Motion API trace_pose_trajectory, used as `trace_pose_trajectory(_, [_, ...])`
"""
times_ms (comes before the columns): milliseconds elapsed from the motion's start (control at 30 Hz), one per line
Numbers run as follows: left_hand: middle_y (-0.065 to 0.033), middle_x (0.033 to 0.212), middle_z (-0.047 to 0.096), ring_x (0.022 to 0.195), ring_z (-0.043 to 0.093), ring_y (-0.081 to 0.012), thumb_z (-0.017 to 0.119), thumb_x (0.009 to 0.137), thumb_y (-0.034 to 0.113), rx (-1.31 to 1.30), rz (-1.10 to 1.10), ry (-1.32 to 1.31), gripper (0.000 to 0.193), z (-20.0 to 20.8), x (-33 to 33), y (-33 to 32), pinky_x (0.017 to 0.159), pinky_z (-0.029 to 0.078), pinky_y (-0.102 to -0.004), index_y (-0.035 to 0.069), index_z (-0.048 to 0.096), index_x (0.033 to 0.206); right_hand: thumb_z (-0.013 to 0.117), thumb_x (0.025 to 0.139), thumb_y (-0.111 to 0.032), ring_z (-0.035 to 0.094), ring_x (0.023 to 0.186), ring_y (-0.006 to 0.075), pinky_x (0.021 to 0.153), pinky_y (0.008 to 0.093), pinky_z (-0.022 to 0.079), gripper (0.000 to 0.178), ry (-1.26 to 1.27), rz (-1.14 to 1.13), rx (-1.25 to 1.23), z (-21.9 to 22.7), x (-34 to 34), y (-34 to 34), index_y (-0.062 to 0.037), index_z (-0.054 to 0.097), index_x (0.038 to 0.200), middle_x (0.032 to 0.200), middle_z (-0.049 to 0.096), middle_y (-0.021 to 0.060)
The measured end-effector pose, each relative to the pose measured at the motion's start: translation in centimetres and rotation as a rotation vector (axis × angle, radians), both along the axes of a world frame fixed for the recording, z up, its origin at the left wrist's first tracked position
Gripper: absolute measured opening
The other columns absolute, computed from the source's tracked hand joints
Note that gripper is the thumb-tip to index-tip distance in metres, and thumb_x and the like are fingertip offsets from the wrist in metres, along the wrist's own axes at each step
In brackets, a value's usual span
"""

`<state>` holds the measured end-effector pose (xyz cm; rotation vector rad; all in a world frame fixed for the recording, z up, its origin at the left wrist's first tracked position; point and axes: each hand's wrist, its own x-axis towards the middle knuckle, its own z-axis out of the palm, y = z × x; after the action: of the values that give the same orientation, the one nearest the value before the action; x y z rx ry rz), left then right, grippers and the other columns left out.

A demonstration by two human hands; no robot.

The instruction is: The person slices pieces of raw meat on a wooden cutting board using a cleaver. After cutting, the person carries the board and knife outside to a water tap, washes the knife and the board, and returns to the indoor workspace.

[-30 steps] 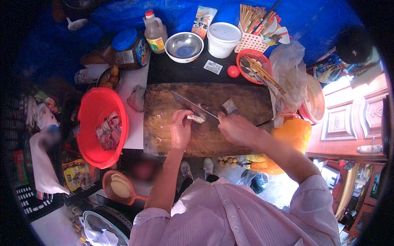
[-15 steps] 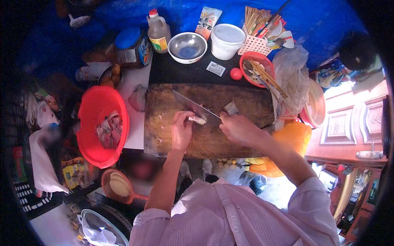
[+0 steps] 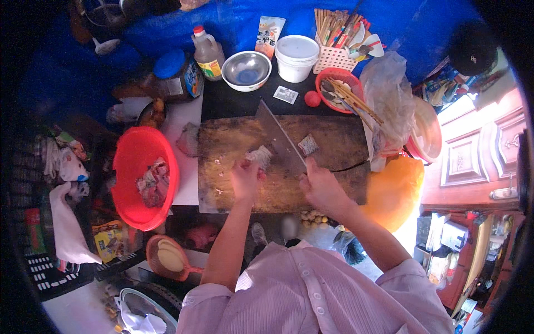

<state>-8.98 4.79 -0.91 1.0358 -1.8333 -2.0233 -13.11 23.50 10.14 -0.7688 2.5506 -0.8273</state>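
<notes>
My left hand (image 3: 245,177) has its fingers closed on a grey-white, mottled piece of meat (image 3: 260,156) over the wooden chopping board (image 3: 228,192). Reddish flesh shows at the near side of that piece. In my right hand (image 3: 322,187) is the handle of a cleaver (image 3: 280,129). Its blade slants away to the far left, between the held piece and a second mottled piece of meat (image 3: 307,144) lying on the board. A few small scraps stick to the board's left part.
A red basin (image 3: 174,186) of pinkish meat pieces stands left of the board. Behind it are a steel bowl (image 3: 246,69), a white tub (image 3: 297,55), a sauce jug (image 3: 208,55) and a small red ball (image 3: 312,99). A red basket (image 3: 359,92) of utensils sits far right.
The cleaver blade has swung to the right and points more steeply away. My left hand has turned the meat piece, so its mottled face shows more. The whole view has shifted slightly.
</notes>
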Motion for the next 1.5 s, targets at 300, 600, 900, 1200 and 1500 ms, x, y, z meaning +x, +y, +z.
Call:
trace_pose_trajectory(300, [-0.0075,0.061,0.058,0.05,0.058,-0.0141,0.062,0.08,0.012,-0.055,-0.049,-0.118,0.018,-0.7,-1.4,-2.4,0.042,0.048,-0.0266,-0.001,0.053,0.072,0.047,0.082,-0.011,0.058,0.066,0.0422,0.06,0.0518,0.046,0.021,0.1,0.09,0.076,-1.4,0.8,-3.1,0.002,0.038,0.096,0.067,0.058,0.0239])
trace_pose_trajectory(600, [-0.0119,0.066,0.061,0.057,0.061,-0.0218,0.064,0.072,0.022,-0.484,-0.124,-0.143,0.025,-1.4,-1.5,-2.4,0.056,0.048,-0.0325,0.0,0.054,0.073,0.045,0.082,-0.009,0.059,0.067,0.0413,0.061,0.0508,0.046,0.019,0.123,0.148,0.134,-2.2,0.2,-3.9,0.0039,0.039,0.094,0.068,0.058,0.0245])
trace_pose_trajectory(900, [-0.0157,0.069,0.06,0.068,0.061,-0.0338,0.063,0.072,0.021,-0.66,-0.189,-0.186,0.024,0.3,-1.7,-2.4,0.062,0.047,-0.0415,0.001,0.051,0.077,0.046,0.083,-0.01,0.058,0.071,0.0439,0.065,0.0512,0.046,0.022,-0.033,0.16,0.167,-0.9,-1.1,-5.3,0.0079,0.04,0.093,0.07,0.057,0.028])
trace_pose_trajectory(1200, [-0.0161,0.07,0.059,0.067,0.06,-0.0355,0.062,0.073,0.019,-0.714,-0.219,-0.147,0.022,0.1,-1.2,-2.2,0.06,0.047,-0.043,0.002,0.05,0.079,0.047,0.084,-0.011,0.057,0.073,0.0462,0.067,0.0513,0.045,0.021,-0.105,0.163,0.125,-2.4,-2.2,-5.8,0.0083,0.042,0.09,0.071,0.056,0.0299])
trace_pose_trajectory(1500, [-0.0173,0.072,0.06,0.069,0.059,-0.0367,0.061,0.074,0.019,-0.739,-0.291,-0.143,0.022,0.3,-1.5,-2.6,0.061,0.047,-0.0443,0.002,0.05,0.083,0.048,0.082,-0.01,0.057,0.072,0.0451,0.065,0.0503,0.046,0.022,-0.062,0.199,0.071,-3.1,-3.5,-7.8,0.0095,0.043,0.091,0.071,0.057,0.0302])
